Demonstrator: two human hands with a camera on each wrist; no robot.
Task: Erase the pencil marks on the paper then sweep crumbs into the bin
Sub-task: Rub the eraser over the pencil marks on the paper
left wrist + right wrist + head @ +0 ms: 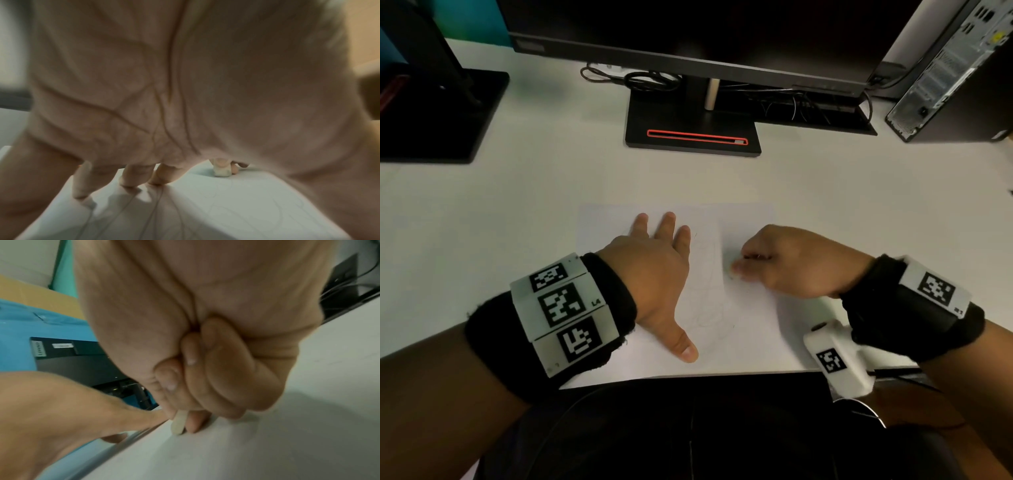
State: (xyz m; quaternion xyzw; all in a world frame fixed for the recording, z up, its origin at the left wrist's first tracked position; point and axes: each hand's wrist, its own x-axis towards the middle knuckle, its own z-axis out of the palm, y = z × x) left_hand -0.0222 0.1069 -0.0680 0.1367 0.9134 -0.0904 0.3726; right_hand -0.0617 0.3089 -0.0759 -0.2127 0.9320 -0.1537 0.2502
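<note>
A white sheet of paper (743, 329) with faint pencil scribbles (709, 305) lies on the white desk near its front edge. My left hand (654, 263) lies flat on the sheet's left part, fingers spread and straight, thumb stretched toward me. My right hand (784, 267) is curled over the sheet's right part and pinches a small white eraser (179, 423), whose end presses on the paper. The left wrist view shows that eraser (222, 171) standing on the sheet (236, 203) beyond my left fingertips (127, 180). No bin or crumbs are in sight.
A monitor stand (693, 133) with a red-edged slot stands behind the paper, under a dark screen. Another black stand (438, 116) is at the far left, a computer tower (948, 75) at the far right. Cables (647, 80) run along the back. My dark lap fills the foreground.
</note>
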